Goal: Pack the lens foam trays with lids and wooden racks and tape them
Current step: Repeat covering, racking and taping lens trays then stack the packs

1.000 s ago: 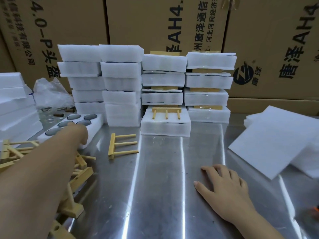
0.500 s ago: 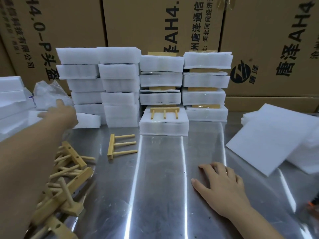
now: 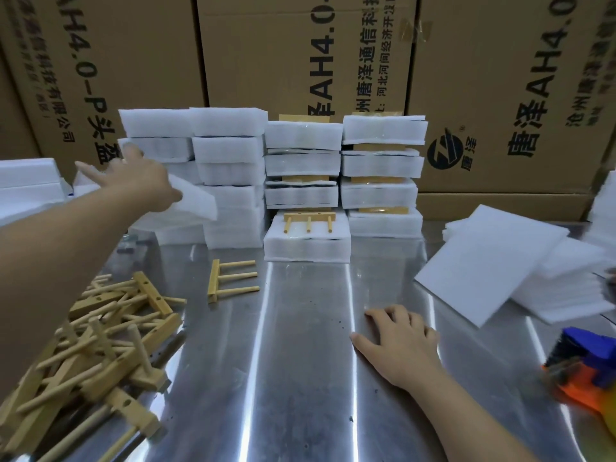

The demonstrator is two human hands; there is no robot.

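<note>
Left hand [image 3: 143, 181]: reached forward at upper left, in front of the left-hand stacks of foam trays [image 3: 230, 181]. Two fingers [image 3: 131, 154] were visibly stretched out and spread apart; the rest were blurred. A white foam piece [image 3: 193, 208] projected from beneath the hand toward the right, tilted and apparently clear of the steel table [image 3: 300, 378]. The contact was hidden under the palm, so I could not tell whether it was pinched or only carried. Whether this piece was a tray or a lid could not be made out either.

Right hand [image 3: 400, 341]: palm down on the table, fingers relaxed and slightly bent, tips touching the metal, holding nothing.

Positions relative to the hands:
- Single wooden rack [image 3: 230, 281] lay flat on the table between the two hands, touching neither.
- Pile of wooden racks [image 3: 100, 328] lay below the left forearm.
- Closed foam tray [image 3: 308, 241] with a rack on top [image 3: 308, 220] sat ahead of the right hand, well apart from it.
- Foam lid sheets [image 3: 493, 261] were stacked to the right of the right hand, near but not touching.
- Tape dispenser [image 3: 586, 368], blue and orange, blurred, sat at the right edge.

Cardboard boxes [image 3: 300, 61] stood behind the stacks.
</note>
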